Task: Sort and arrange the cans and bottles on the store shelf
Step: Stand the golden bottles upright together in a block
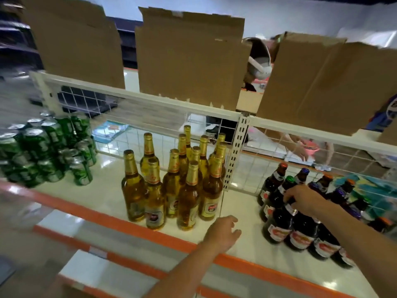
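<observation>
Shelving of white board with an orange front strip [103,190] is stretching from eight o'clock to four o'clock. Nearest, at six o'clock, the person's left hand [223,232] is hovering over the shelf's front edge. Its fingers are loosely curled and a little apart, holding nothing, and it is probably standing ready to steady a bottle.

At four o'clock the right hand [304,200] is wrapping its fingers round the neck of a dark brown glass bottle with a red and white label [278,223]. This bottle is standing upright at the front-left corner of its group and is likely the one being repositioned. The other dark bottles with coloured caps [322,239] are crowding just beside it, so gripping by the neck is sparing the neighbours a knock.

At the centre, clear glass bottles of yellow drink with gold foil necks [189,196] are standing in a loose cluster, on the far side of a white perforated upright [236,151] from the dark ones. At nine o'clock, green aluminium cans [43,151] are sitting stacked, apparently in two tiers.

Behind them, white wire mesh [133,145] is guarding the shelf's back. At twelve o'clock, brown cardboard sheets [189,59] are standing above the rail.
</observation>
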{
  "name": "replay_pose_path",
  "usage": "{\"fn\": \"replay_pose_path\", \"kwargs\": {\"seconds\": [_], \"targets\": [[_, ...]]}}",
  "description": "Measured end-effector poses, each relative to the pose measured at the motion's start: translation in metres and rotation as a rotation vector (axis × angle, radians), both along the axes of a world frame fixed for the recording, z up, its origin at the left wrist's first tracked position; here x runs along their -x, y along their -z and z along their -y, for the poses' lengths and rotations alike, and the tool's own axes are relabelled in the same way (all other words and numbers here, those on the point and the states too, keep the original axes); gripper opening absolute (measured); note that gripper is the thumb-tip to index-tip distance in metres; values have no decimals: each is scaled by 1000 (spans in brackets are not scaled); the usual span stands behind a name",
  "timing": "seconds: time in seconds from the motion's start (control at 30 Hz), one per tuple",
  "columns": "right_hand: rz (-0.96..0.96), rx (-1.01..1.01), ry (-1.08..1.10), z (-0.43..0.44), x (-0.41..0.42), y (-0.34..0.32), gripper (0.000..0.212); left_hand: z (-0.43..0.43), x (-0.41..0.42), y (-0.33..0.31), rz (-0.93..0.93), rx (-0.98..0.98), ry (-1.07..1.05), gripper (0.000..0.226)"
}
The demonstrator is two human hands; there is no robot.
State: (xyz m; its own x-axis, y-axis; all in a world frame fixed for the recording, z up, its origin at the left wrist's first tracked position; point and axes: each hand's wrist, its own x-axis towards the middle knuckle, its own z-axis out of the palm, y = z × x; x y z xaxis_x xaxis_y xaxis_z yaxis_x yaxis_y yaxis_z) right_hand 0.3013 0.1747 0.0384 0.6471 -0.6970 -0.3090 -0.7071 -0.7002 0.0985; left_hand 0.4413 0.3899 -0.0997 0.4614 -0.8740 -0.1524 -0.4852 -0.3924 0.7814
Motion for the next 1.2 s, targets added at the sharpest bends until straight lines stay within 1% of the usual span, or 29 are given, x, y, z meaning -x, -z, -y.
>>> {"fn": "replay_pose_path", "kwargs": {"seconds": [0.07,0.13,0.2,0.27,0.4,0.53,0.67,0.83,1.03,1.2], "targets": [[-72,36,9,-11,-8,-4,26,-14,-14,-24,54,13,48,43],[-88,108,13,-26,-24,-20,23,-26,-29,-52,141,27,93,41],[-13,171,-36,-46,-40,-41,26,-36,-43,-83,221,43,118,40],[39,193,-96,-65,-51,-62,31,-43,-55,-113,258,90,115,38],[144,132,-120,-98,-77,-94,30,-56,-75,-171,376,211,77,30],[184,108,-174,-126,-93,-105,30,-74,-104,-208,505,242,-1,29],[234,79,-197,-144,-102,-106,29,-93,-128,-219,542,257,-45,26],[230,54,-213,-153,-116,-101,31,-98,-134,-211,565,225,-35,29],[232,28,-228,-133,-122,-89,30,-79,-137,-196,543,170,-28,31],[260,23,-255,-103,-132,-90,25,-59,-149,-207,565,144,-62,28]]}}
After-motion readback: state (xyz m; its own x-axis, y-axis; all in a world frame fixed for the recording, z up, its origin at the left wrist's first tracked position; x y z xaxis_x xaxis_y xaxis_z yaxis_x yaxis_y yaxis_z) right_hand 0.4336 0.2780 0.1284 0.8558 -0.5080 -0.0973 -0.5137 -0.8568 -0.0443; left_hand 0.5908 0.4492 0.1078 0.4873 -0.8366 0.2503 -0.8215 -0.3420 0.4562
